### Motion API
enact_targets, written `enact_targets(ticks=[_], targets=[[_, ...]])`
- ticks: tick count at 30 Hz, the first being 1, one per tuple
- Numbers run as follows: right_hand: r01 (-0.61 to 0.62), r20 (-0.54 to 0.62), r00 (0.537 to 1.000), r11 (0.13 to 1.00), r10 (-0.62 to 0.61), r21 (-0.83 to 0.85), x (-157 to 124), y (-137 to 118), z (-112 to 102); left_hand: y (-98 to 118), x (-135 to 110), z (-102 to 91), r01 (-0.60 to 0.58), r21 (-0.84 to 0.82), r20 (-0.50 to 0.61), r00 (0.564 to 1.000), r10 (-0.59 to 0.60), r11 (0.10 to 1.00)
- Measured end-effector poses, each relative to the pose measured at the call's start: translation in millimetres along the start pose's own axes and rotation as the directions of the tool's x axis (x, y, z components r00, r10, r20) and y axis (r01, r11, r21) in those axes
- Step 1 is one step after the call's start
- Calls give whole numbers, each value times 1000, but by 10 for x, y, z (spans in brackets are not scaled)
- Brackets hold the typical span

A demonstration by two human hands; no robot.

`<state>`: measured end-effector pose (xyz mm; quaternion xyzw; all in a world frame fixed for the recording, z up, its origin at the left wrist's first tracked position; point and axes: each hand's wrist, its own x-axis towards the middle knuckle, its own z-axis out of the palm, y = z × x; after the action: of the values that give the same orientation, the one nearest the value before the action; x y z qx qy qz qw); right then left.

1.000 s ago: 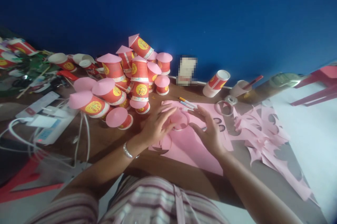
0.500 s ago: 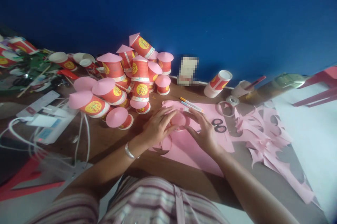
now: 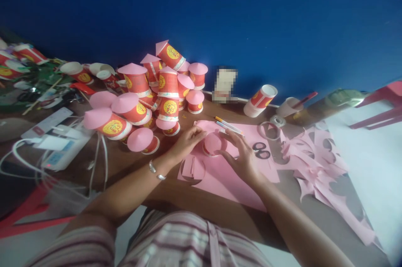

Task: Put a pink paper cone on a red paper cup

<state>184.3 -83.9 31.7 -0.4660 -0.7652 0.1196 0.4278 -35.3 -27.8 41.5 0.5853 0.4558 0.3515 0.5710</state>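
Observation:
In the head view a small red paper cup with a pink paper cone on top [image 3: 214,145] stands on the pink paper sheet [image 3: 238,189]. My right hand [image 3: 243,156] curves round its right side, with thumb and fingertips at its edge. To its left is my left hand [image 3: 188,143], apart from the cup, with fingers bent and pressed together. Anything between those fingertips is too small to make out. Black-handled scissors [image 3: 261,150] lie right of my right hand, and pens [image 3: 229,125] lie just beyond it.
Several red cups with pink cones [image 3: 168,83] are piled at the left. A power strip [image 3: 67,147] with white cables lies nearer. Stacked cups [image 3: 260,99], a tape roll [image 3: 278,120] and a cup holding a red pen [image 3: 287,107] stand back right. Pink paper scraps [image 3: 317,154] cover the right side.
My left hand has drawn back left from the cup and its fingers have closed together, leaving the cup more visible. The right hand has stayed beside it.

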Motion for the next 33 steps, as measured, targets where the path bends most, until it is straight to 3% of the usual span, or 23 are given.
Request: enact_targets(ticks=[9,19,33], targets=[[-14,-5,1000,999,14,41,-15,23,19,121,101,91,142,-113,129,983,-127,983],[-13,2,1000,999,13,31,-1,16,25,-4,140,104,214,-305,165,972,-170,928],[-28,4,1000,999,28,31,19,1,16,-5,128,134,256,-384,161,965,-208,887]])
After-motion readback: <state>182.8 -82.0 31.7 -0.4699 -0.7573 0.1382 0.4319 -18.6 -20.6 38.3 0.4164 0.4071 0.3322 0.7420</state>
